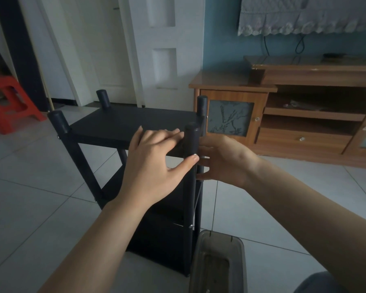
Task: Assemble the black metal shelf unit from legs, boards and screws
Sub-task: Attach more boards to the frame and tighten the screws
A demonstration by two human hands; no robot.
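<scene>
The black shelf unit point(133, 123) stands upright on the tiled floor, with four capped legs rising above its top board. My left hand point(154, 163) lies on the top board's near right corner with straight fingers. Its thumb presses a silver screw point(195, 154) on the near right leg point(191, 140). My right hand point(224, 159) reaches in from the right just behind that leg. Its fingers curl round the far right leg point(202, 106) below the board, and their tips are partly hidden. Lower boards show under my left arm.
A grey see-through plastic box point(218, 261) sits on the floor just right of the shelf's foot. A wooden TV cabinet point(304, 123) stands close behind on the right, a white door point(163, 49) is behind, and a red plastic stool point(6, 102) is far left.
</scene>
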